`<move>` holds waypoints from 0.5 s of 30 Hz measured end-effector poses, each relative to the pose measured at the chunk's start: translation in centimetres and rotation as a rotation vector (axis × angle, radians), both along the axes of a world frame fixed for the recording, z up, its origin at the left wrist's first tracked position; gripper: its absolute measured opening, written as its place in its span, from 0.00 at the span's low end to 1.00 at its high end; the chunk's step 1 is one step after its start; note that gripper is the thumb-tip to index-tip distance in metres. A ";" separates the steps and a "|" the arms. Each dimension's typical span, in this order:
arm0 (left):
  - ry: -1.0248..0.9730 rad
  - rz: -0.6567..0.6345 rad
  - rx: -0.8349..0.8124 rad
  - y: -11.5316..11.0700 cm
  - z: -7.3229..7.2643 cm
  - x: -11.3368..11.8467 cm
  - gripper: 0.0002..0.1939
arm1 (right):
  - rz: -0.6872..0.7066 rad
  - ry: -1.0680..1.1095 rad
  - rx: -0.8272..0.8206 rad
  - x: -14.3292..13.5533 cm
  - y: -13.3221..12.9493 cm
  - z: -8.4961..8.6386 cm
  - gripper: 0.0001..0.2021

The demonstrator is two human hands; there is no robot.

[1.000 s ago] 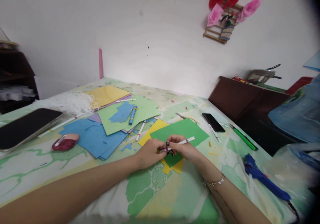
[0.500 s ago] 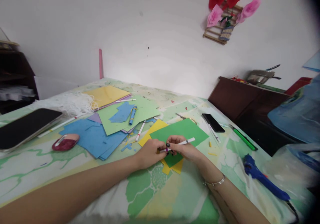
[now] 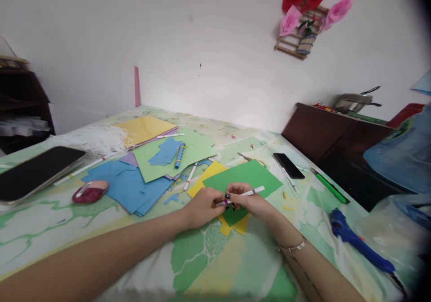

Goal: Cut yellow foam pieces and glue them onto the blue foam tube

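Note:
A slim white felt-tip pen (image 3: pixel 258 190) with a purple band is held between my two hands, slanting up to the right. My right hand (image 3: pixel 248 199) pinches it around the middle, and its plain white end sticks out past the fingers. At the banded end, my left hand (image 3: pixel 201 208) has its fingers closed on the pen; the very tip is hidden there. Both hands rest over a dark green sheet of paper (image 3: pixel 251 174), which lies on a yellow sheet (image 3: pixel 215 169).
Left lie blue sheets (image 3: pixel 129 190), a light green sheet (image 3: pixel 148 165), a maroon case (image 3: pixel 90 191) and a large phone (image 3: pixel 40 174). Scissors (image 3: pixel 247 157), a black phone (image 3: pixel 288 165), a green cutter (image 3: pixel 330 185) and a blue glue gun (image 3: pixel 360 243) lie to the right.
The whole view has shifted very slightly. Both hands keep the same grip on the pen, with barely any movement of the fingers.

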State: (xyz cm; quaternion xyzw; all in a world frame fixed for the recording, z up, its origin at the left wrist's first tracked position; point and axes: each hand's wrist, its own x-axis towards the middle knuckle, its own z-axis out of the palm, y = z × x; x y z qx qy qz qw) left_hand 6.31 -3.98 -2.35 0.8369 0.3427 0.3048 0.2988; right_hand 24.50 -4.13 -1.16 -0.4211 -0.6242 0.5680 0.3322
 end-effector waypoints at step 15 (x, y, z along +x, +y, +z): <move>-0.003 -0.011 -0.007 0.0 0.1 -0.1 0.05 | -0.006 -0.013 -0.016 0.1 0.1 -0.1 0.14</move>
